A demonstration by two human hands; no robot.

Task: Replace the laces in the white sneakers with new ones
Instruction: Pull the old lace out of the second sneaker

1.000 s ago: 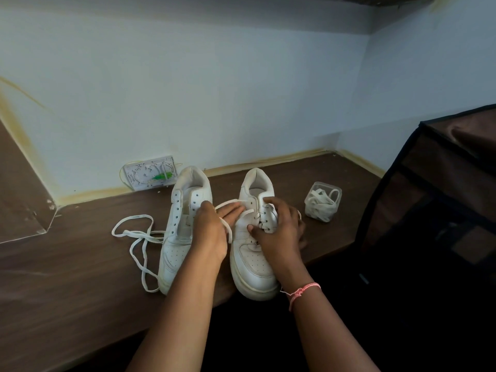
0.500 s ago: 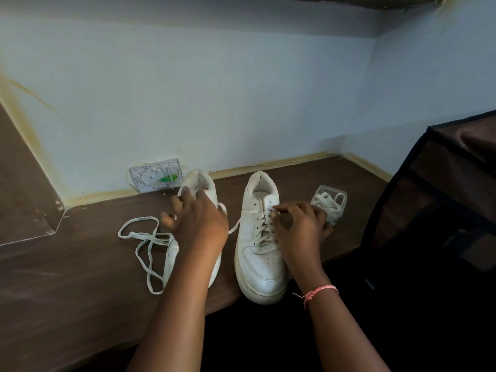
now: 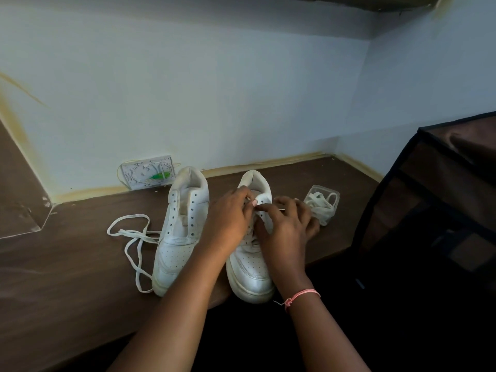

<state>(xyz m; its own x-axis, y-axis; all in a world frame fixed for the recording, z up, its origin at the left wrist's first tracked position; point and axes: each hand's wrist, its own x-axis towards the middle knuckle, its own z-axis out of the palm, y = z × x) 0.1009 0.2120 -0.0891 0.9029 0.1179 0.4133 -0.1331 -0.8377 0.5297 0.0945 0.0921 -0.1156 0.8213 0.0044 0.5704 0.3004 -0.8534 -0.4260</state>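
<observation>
Sneakers sit side by side on the brown shelf [image 3: 67, 277], toes toward the near edge: the left sneaker [image 3: 180, 232] has bare eyelets, with a loose lace [image 3: 134, 237] lying on the shelf touching its left side. Over the right sneaker [image 3: 251, 267] both hands meet, the left hand [image 3: 230, 218] pinching near its tongue and the right hand [image 3: 287, 229] curled with its fingertips on the lacing; what exactly they grip I cannot tell. Right of them sits a clear container [image 3: 323, 205] of laces, and a white panel [image 3: 147, 171] leans against the far wall.

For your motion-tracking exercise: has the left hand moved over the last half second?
Yes. The left hand has crossed rightward from the laceless sneaker to the right sneaker.
</observation>
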